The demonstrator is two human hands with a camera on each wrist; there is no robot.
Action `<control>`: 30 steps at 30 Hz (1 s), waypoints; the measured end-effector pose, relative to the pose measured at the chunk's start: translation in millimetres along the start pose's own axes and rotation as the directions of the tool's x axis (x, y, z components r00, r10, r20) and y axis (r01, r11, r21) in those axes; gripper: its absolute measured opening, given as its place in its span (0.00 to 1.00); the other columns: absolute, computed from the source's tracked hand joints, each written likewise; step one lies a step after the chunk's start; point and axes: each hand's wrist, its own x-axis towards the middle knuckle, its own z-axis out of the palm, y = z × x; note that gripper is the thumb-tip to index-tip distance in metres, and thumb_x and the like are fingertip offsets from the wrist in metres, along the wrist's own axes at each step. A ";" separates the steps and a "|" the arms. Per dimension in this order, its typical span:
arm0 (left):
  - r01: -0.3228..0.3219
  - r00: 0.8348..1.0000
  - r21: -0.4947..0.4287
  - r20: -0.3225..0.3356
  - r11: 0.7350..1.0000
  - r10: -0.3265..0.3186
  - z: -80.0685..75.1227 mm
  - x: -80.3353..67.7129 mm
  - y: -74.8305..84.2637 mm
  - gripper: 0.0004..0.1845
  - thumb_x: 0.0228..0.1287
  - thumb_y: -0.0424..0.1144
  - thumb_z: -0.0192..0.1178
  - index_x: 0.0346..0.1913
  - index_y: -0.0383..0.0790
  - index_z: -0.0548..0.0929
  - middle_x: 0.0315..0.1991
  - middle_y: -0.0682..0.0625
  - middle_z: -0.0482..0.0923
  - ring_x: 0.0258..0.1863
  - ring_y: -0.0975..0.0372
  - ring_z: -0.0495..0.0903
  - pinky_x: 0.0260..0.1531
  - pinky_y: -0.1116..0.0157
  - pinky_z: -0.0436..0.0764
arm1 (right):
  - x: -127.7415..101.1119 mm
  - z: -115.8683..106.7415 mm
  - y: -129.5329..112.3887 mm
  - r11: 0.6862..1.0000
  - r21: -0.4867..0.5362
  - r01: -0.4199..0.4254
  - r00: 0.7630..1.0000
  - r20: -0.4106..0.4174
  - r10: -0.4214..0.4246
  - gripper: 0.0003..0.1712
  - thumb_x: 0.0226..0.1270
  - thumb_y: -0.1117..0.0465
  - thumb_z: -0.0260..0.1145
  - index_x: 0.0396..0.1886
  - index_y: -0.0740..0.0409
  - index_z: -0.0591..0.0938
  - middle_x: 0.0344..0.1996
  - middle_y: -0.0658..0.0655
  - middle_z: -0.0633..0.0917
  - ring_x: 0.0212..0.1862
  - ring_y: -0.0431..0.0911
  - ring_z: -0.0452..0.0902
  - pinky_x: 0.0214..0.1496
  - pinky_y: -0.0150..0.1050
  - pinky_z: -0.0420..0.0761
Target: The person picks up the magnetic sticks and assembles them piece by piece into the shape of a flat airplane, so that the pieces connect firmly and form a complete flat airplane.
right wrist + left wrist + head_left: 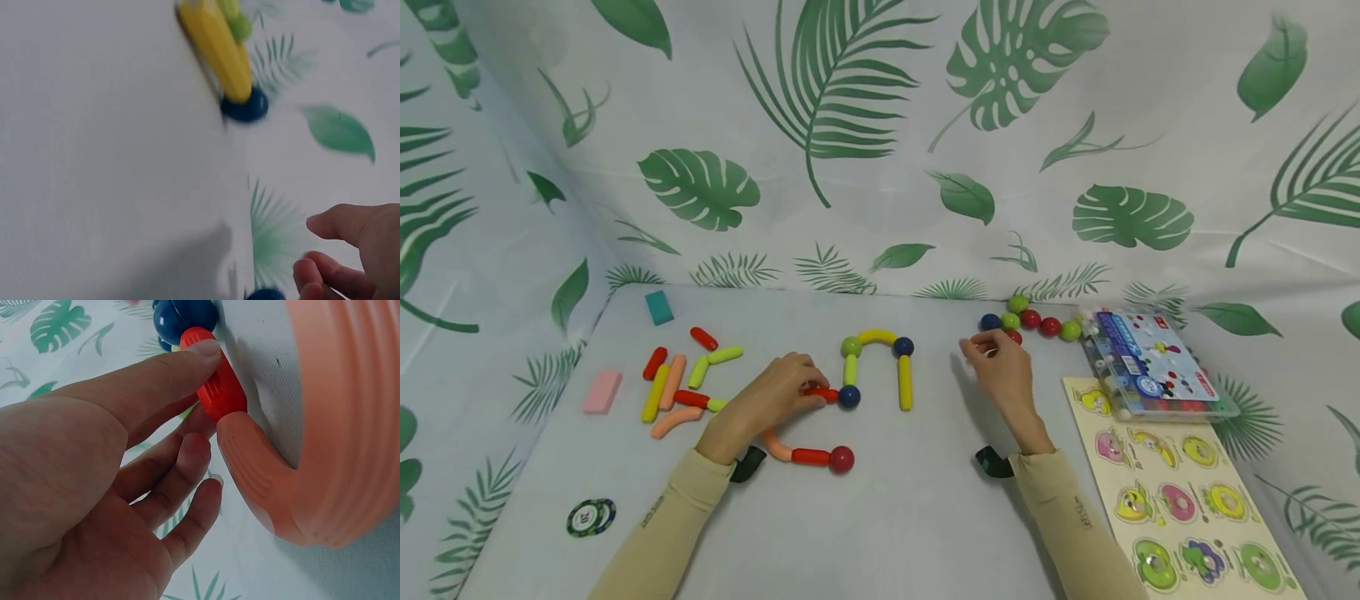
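Loose sticks: a scatter of red, yellow, green and peach sticks (681, 383) lies at the left of the table (910, 500), with a pink block (602, 392) and a teal block (658, 307) beside it.
Left hand: the left hand (771, 398) pinches a short red stick (215, 387) between thumb and fingers, its far end against a dark blue ball (848, 397).
Chain: the red stick's near end meets a curved peach piece (312, 462), which runs on to another red stick and a red ball (841, 459).
Arch: a green and yellow arch (877, 358) stands just beyond the blue ball.
Right hand: the right hand (997, 367) reaches at a row of balls (1030, 321); fingers curled, but whether they hold a ball cannot be told, the wrist view being blurred.
Right edge: a clear box (1153, 367) and a puzzle board (1180, 492) sit close to the table's right edge.
Handling advice: best to keep the red stick level and in line with the blue ball, so the joint seats without dragging the peach curve.
Room: open surface lies in front of the chain; the arch close behind leaves little margin there.
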 end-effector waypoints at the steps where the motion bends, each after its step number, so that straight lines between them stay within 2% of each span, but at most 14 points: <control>1: -0.001 1.000 -0.001 -0.001 1.000 0.001 0.3 0.3 -0.2 0.12 0.62 0.39 0.72 0.47 0.41 0.90 0.41 0.50 0.81 0.43 0.58 0.75 0.46 0.60 0.76 | 3.8 -3.2 6.2 1.000 -0.006 -0.003 0.999 -0.044 0.003 0.20 0.71 0.46 0.67 0.45 0.58 0.83 0.36 0.58 0.85 0.37 0.50 0.78 0.36 0.39 0.74; 4: -0.008 1.000 0.001 -0.005 1.000 0.008 0.8 -0.1 -1.2 0.12 0.62 0.39 0.73 0.47 0.41 0.90 0.41 0.50 0.81 0.42 0.58 0.75 0.45 0.61 0.76 | 13.7 -10.7 23.8 1.000 -0.024 -0.014 0.991 -0.136 0.010 0.21 0.70 0.50 0.68 0.49 0.62 0.82 0.40 0.62 0.84 0.41 0.54 0.78 0.39 0.41 0.73; 7: -0.012 1.000 0.008 -0.010 1.000 0.012 1.5 -0.7 -2.2 0.12 0.62 0.40 0.73 0.47 0.42 0.90 0.40 0.51 0.81 0.41 0.59 0.75 0.44 0.62 0.76 | 20.9 -15.0 37.3 0.998 -0.050 -0.038 0.984 -0.175 0.028 0.23 0.69 0.51 0.68 0.52 0.65 0.81 0.43 0.65 0.82 0.44 0.57 0.76 0.41 0.42 0.71; 14: -0.009 1.000 -0.001 -0.013 1.000 0.009 2.9 -1.3 -4.2 0.11 0.62 0.40 0.73 0.46 0.43 0.90 0.39 0.52 0.81 0.41 0.60 0.74 0.44 0.62 0.76 | 30.4 -20.7 49.4 0.994 -0.060 -0.091 0.985 -0.153 0.081 0.27 0.68 0.50 0.68 0.57 0.65 0.78 0.53 0.68 0.76 0.52 0.60 0.72 0.50 0.52 0.69; 19: -0.019 1.000 -0.005 -0.017 1.000 0.019 2.9 -0.5 -4.9 0.11 0.61 0.40 0.73 0.46 0.42 0.90 0.39 0.52 0.81 0.40 0.60 0.74 0.42 0.64 0.76 | 41.2 -24.6 51.2 0.992 -0.060 -0.113 0.981 -0.162 0.102 0.28 0.68 0.50 0.68 0.59 0.63 0.75 0.55 0.69 0.74 0.54 0.63 0.72 0.55 0.58 0.70; 25: -0.028 0.999 -0.003 -0.018 1.000 0.028 2.8 0.5 -6.0 0.12 0.61 0.40 0.73 0.46 0.42 0.90 0.38 0.52 0.81 0.39 0.61 0.74 0.41 0.65 0.75 | 52.7 -26.6 55.6 0.984 -0.094 -0.151 0.980 -0.145 0.136 0.32 0.68 0.53 0.67 0.68 0.60 0.72 0.56 0.69 0.72 0.55 0.62 0.71 0.54 0.60 0.70; 30: -0.028 0.999 -0.007 -0.021 1.000 0.027 1.9 0.3 -5.9 0.12 0.61 0.40 0.73 0.46 0.42 0.90 0.38 0.52 0.81 0.38 0.60 0.75 0.40 0.65 0.75 | 53.2 -28.4 56.7 0.980 -0.111 -0.168 0.977 -0.153 0.150 0.31 0.68 0.54 0.67 0.67 0.61 0.73 0.54 0.68 0.73 0.53 0.62 0.71 0.51 0.58 0.69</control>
